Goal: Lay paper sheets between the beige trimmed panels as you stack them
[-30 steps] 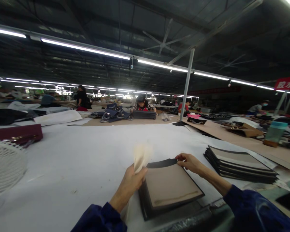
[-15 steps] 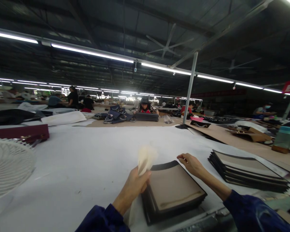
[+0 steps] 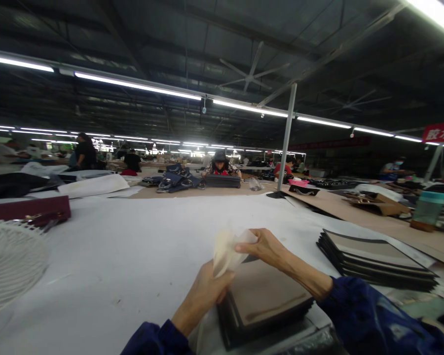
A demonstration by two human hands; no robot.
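My left hand [image 3: 206, 287] is closed around a bunch of thin, cream-coloured sheets [image 3: 223, 249], held upright and fanned at the top; motion blurs them. My right hand [image 3: 261, 245] pinches a whitish, translucent piece at the right side of that bunch. Below both hands lies a stack of dark-edged panels [image 3: 270, 296] with taupe faces, and a brownish streak marks the top one near its front edge. The right forearm passes over the far right corner of this stack.
A second stack of similar panels [image 3: 377, 256] lies to the right. A white plastic basket [image 3: 11, 266] stands at the left, near a maroon piece [image 3: 29, 209]. A lidded bottle [image 3: 428, 212] is at far right. Across the table a person [image 3: 221, 167] leans over dark pieces.
My right hand has moved left from the panel stack's far corner to the cream sheets and taken hold of a piece there. My left hand still grips the bunch.
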